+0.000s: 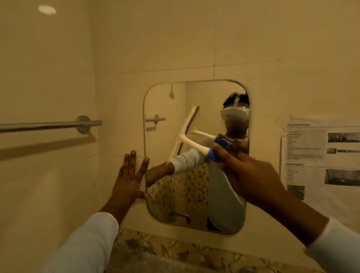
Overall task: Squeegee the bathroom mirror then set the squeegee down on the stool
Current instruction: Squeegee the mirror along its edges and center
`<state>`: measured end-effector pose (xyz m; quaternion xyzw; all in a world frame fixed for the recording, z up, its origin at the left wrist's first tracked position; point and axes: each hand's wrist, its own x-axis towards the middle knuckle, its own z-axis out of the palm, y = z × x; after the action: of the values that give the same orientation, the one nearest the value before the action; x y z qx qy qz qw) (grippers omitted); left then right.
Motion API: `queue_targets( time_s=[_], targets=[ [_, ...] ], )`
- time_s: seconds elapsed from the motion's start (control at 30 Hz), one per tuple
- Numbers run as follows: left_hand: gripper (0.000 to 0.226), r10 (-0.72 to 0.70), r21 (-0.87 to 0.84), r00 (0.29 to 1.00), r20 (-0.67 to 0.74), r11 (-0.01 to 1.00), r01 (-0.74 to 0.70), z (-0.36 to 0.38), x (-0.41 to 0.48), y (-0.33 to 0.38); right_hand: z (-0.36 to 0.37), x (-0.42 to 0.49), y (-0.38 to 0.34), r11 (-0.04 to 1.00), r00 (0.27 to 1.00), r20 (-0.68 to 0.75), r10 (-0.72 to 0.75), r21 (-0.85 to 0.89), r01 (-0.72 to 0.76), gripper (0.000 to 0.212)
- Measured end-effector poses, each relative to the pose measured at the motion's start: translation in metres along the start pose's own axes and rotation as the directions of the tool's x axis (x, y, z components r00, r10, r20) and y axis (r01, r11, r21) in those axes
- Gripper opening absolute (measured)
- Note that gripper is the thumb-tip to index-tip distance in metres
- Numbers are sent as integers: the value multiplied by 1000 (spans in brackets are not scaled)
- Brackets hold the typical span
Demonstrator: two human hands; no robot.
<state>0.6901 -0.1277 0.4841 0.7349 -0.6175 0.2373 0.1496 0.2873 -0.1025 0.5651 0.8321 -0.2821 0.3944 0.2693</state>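
**Squeegee blade on the mirror glass, gripped from the right**

The squeegee (182,137) is a white T-shaped tool. It has a long, slim blade bar with a dark purplish strip along the edge that meets the glass. A thinner white stem runs into a blue grip at its end.

The blade sits on the upper left part of the mirror (166,102), and its double shows in the glass just beside it. The blade's long axis is steep and slanted, with the top end leaning right and the bottom end dropping towards the mirror's left edge. The stem leaves the middle of the bar and points down and to the right, out from the wall towards the person.

The right hand (250,177) has its fingers curled round the blue grip and holds the tool out in front of the mirror's right half.

The left hand (129,177) is flat and spread, fingers straight, pressed on the wall tile at the mirror's left edge. Its thumb touches the rim low down, and it holds nothing.

Both arms wear pale sleeves. A metal towel bar (40,126) runs along the left wall. A printed sheet (328,160) is stuck to the tiles right of the mirror, and a band of leaf-patterned tile (189,258) lies below it.
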Motion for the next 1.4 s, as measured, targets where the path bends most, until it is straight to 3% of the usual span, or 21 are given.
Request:
queue_targets(
  time_s=[0.13,0.33,0.67,1.0,1.4],
  targets=[
    [154,-12,10,1000,4,1000,12,3,3,-1,13,98,-17,972,987,85,-138,-177,152,64],
    [151,-25,24,1000,-15,999,26,7,7,-3,23,168,-36,956,981,133,-141,-239,170,60],
    [149,-48,31,999,-12,998,48,9,9,-3,25,179,-34,949,964,234,-123,-256,183,61],
    [150,-50,68,999,11,996,49,7,10,-4,-5,159,-7,942,977,202,-73,-309,134,61],
    [155,-11,27,998,-63,1000,12,6,4,-5,-34,125,25,913,975,217,-53,-384,135,60]
  ],
)
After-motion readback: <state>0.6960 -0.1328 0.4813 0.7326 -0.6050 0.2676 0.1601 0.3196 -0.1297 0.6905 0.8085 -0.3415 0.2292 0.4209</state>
